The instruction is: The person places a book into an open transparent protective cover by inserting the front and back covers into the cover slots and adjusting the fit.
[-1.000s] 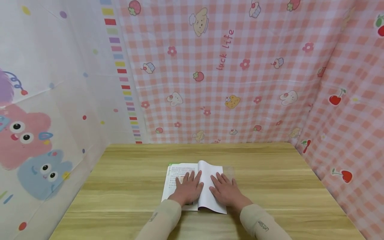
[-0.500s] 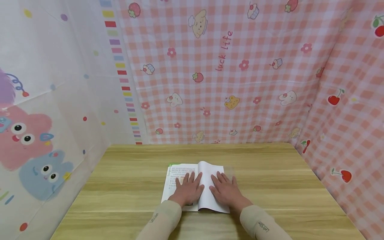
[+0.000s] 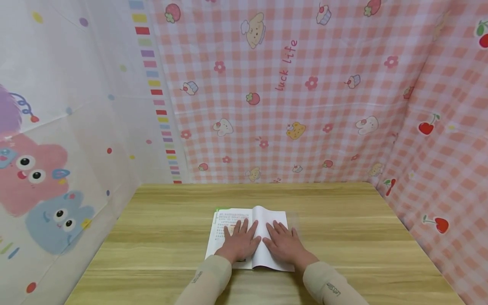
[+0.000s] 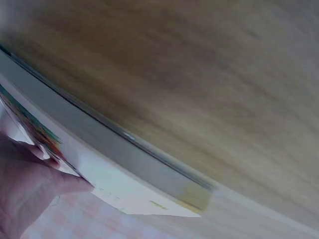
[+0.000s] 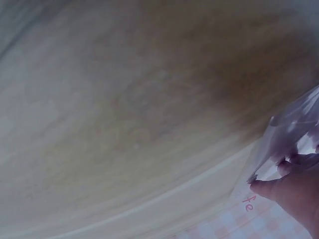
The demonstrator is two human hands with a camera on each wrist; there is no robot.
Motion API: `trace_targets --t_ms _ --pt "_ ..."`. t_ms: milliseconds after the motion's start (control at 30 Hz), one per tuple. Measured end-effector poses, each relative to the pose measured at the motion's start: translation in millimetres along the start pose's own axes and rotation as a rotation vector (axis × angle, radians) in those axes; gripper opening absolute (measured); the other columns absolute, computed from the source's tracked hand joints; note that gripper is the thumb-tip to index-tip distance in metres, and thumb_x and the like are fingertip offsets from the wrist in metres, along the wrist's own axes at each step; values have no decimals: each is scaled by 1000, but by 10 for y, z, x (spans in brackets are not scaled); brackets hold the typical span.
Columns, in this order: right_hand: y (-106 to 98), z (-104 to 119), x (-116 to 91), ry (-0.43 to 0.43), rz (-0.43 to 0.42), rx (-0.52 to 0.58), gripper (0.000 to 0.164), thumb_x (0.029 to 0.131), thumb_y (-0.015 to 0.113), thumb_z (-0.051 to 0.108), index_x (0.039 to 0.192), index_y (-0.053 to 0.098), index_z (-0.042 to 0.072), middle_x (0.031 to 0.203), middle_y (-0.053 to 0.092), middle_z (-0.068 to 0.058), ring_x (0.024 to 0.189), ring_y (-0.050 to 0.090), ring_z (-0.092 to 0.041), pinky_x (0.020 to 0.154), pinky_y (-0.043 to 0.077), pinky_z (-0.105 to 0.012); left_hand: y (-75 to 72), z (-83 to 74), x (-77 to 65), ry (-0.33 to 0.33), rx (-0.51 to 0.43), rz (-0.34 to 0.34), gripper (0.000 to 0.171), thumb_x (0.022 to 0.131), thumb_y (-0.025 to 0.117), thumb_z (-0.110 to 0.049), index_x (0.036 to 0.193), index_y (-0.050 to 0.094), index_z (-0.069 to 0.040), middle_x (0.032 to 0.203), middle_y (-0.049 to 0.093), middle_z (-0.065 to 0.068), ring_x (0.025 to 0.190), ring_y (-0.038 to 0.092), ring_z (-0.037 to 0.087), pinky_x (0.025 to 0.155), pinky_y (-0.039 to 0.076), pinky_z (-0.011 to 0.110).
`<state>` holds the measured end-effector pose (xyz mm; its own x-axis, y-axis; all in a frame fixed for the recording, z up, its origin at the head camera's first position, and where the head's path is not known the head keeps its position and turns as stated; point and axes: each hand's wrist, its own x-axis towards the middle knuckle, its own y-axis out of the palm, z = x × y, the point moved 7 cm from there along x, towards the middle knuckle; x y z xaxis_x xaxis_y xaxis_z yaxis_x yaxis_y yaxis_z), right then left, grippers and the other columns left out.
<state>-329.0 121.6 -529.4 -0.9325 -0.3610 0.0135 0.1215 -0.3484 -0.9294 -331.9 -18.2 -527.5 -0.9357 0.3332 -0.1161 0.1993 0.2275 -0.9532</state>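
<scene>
An open book lies on the wooden table, with a printed left page and a blank white right page that bulges near the spine. My left hand rests on the printed page, fingers spread and straight, thumb by the spine. On the blank page my right hand lies with straight fingers, its thumb toward the spine. The left wrist view shows the thick page block from the side, below my left hand. A clear plastic cover shows by my right hand in the right wrist view.
The wooden table extends around the book on all sides. A pink checked cloth hangs behind it and another cherry-printed cloth at the right. A white cartoon cloth hangs at the left.
My right hand has slid slightly left toward the spine. The blank page's outer lower corner has spread a little to the right. My left hand stays on its page.
</scene>
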Motion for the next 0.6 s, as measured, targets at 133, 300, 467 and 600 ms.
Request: trace_targets --t_ms 133,300,467,600 --pt "-7 0 -5 5 -1 10 59 105 41 42 150 42 4 155 35 -22 143 29 -41 109 14 -71 7 16 -1 12 -8 4 58 106 29 -46 158 30 -21 162 25 13 148 19 36 110 11 71" --pt "-24 18 -17 -4 -19 9 59 105 42 42 149 43 4 155 35 -22 143 28 -42 108 15 -72 -3 12 -5 18 -16 9 58 105 30 -46 157 32 -20 162 25 13 148 19 37 110 11 71" --pt "-20 32 -13 -19 -16 10 58 105 40 41 151 41 6 156 33 -22 144 27 -42 109 13 -71 -9 -19 -43 14 39 1 60 104 33 -49 157 33 -21 162 24 14 148 19 38 109 12 72" --pt "32 12 -7 -14 15 -31 57 105 39 41 152 39 8 158 31 -21 145 24 -41 110 12 -70 -17 -51 -78 18 101 -15 61 103 36 -53 156 34 -23 162 25 14 148 20 38 108 15 72"
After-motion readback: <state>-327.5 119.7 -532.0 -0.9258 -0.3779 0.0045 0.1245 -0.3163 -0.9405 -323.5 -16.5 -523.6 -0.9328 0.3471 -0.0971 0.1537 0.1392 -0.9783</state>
